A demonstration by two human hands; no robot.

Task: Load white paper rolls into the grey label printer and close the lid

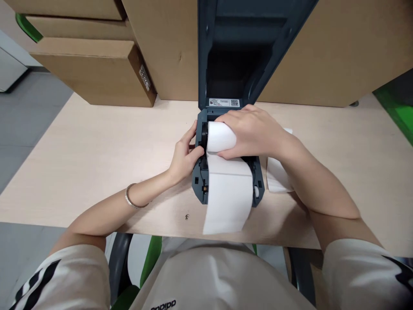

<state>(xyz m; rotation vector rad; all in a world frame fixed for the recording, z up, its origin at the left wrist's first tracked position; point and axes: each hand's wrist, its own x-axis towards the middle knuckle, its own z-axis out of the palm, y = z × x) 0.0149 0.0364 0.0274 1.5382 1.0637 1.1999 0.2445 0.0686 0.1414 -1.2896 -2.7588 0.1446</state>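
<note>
A dark grey label printer (200, 196) stands on the table with its lid (251, 21) swung up. Inside it sits a roll of white labels (221, 137), its loose strip (229, 198) hanging out over the front. My right hand (250, 131) is closed round the roll's right side and top, fingers partly hidden behind it. At the printer's left edge, my left hand (185, 157) grips the housing, with the thumb on the inner rim beside the roll and the fingers along the outside.
Behind the printer stand large cardboard boxes (174, 56), with a smaller carton (97, 73) at the left. White paper (278, 176) lies on the table (80, 163) to the right, partly under my right forearm. The table's front edge is close to my body.
</note>
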